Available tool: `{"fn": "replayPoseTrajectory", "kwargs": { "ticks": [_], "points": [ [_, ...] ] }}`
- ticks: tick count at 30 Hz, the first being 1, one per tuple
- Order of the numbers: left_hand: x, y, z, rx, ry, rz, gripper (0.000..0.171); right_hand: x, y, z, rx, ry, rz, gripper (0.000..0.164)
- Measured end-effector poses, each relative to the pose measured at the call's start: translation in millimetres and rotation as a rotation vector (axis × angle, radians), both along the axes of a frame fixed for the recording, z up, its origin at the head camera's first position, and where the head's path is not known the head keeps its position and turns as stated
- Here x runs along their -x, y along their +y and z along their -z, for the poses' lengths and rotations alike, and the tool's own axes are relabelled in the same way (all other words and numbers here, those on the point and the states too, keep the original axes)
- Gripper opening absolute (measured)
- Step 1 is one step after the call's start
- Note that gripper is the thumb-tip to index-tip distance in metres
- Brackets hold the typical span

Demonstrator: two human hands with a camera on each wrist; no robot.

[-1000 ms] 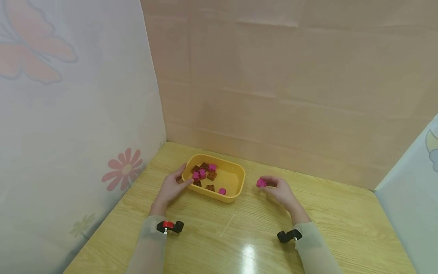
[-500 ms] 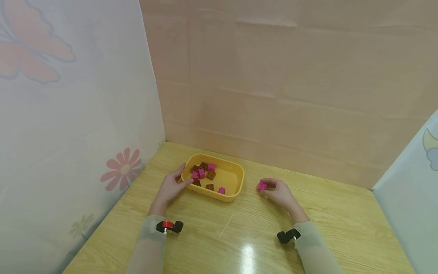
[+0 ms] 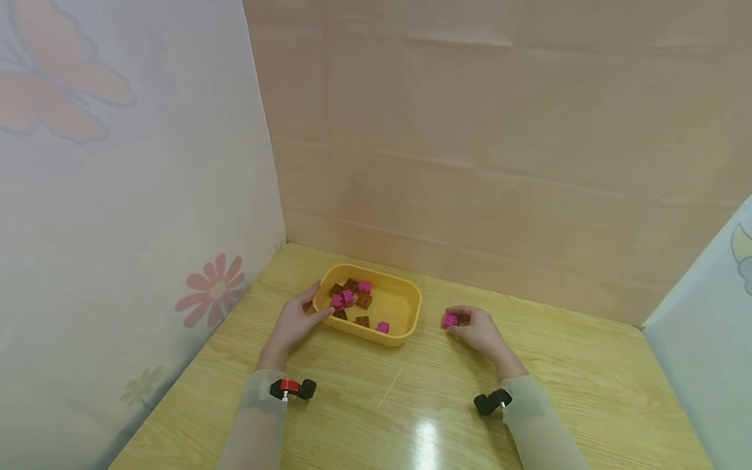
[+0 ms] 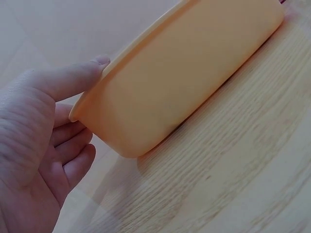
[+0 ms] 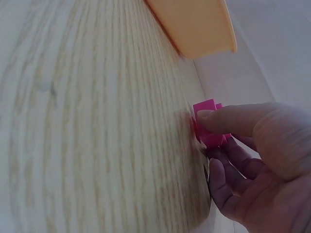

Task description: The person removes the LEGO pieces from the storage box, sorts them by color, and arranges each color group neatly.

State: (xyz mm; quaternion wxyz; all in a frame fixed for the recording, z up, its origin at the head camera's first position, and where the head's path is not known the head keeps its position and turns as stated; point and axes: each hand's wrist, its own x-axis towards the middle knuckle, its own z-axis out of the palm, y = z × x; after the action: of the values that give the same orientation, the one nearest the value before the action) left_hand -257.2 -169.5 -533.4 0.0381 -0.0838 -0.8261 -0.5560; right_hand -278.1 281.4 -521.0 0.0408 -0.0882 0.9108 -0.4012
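Note:
A yellow plastic tray (image 3: 405, 313) stands on the table, with pink and brown toy building blocks lying mostly in its left half. My left hand (image 3: 296, 321) grips the tray's left end; in the left wrist view the thumb (image 4: 80, 80) lies over the rim and the other fingers bend below it. To the right of the tray, my right hand (image 3: 478, 328) pinches a pink building block (image 3: 450, 319) between thumb and fingers. The right wrist view shows this block (image 5: 210, 128) right at the tabletop, its studs turned away from the wood.
The light wood table (image 3: 423, 391) meets a brown papered wall (image 3: 470, 163) just behind the tray. A pale wall (image 3: 147, 196) with printed flowers rises on the left, another pale wall (image 3: 705, 339) on the right. Black camera mounts sit on both wrists.
My right hand has turned the pink block slightly and brought it a little lower, so its studs face up now. The left hand and the tray keep their place.

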Motion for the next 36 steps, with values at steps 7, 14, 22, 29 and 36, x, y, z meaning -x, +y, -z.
{"fn": "replayPoseTrajectory", "kwargs": {
  "ticks": [7,14,22,29,36],
  "points": [
    [0.7,0.2,0.7,-0.005,-0.013,-0.004,0.088,0.6,-0.9,2.0,-0.027,-0.016,0.011,0.039],
    [1.1,-0.5,1.8,-0.022,-0.027,0.004,0.091,-0.1,-1.8,2.8,-0.020,-0.036,0.021,0.039],
    [1.5,-0.6,1.9,-0.041,-0.014,0.011,0.090,1.0,0.3,4.7,-0.016,-0.028,0.011,0.043],
    [4.1,-1.8,4.6,-0.010,-0.001,0.003,0.089,-0.6,0.0,2.6,-0.021,-0.033,0.013,0.043],
    [3.0,-2.0,2.9,0.015,0.010,0.002,0.088,-3.3,-2.6,-1.4,0.007,-0.054,0.008,0.044]
  ]
}}
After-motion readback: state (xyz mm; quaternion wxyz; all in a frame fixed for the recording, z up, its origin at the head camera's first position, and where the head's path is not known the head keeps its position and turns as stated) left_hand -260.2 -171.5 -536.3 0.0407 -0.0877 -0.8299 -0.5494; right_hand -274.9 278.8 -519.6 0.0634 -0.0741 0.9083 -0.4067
